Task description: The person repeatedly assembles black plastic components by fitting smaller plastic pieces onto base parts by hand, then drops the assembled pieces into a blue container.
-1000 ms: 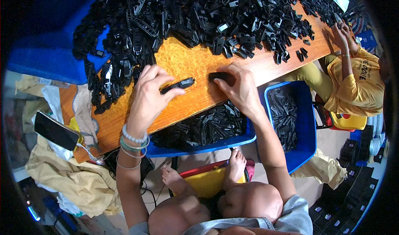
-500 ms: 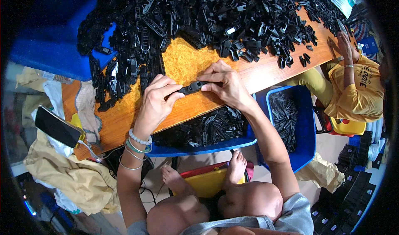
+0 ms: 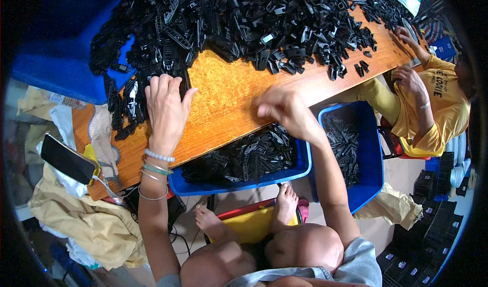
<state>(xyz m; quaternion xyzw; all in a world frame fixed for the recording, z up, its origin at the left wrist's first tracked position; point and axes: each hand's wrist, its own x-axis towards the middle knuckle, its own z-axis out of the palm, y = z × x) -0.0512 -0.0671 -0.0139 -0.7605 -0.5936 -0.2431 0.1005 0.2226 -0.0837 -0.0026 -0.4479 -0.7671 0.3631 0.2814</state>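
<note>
My left hand (image 3: 168, 106), with bracelets at its wrist, reaches over the left part of a heap of black plastic parts (image 3: 229, 18). Its fingers are stretched out and the thumb stands apart, so it is open. Above the front of the wooden table (image 3: 223, 91), my right hand (image 3: 290, 112) is smeared by motion with its fingers curled. No part shows in it, and I cannot make out whether it grips anything. Below the table edge, between my forearms, a blue bin (image 3: 239, 187) holds many black parts (image 3: 249, 157).
A second blue bin (image 3: 382, 170) of black parts stands right of my right forearm. Far right, a person in a yellow shirt (image 3: 442, 94) sits at the table. On the left lie a phone (image 3: 68, 157) with a cable, a cloth (image 3: 103, 137), and a blue tub (image 3: 56, 58).
The black clip-like part that both hands held is no longer between them. My left hand has moved left and opened over the heap; my right hand has drawn away to the right.
</note>
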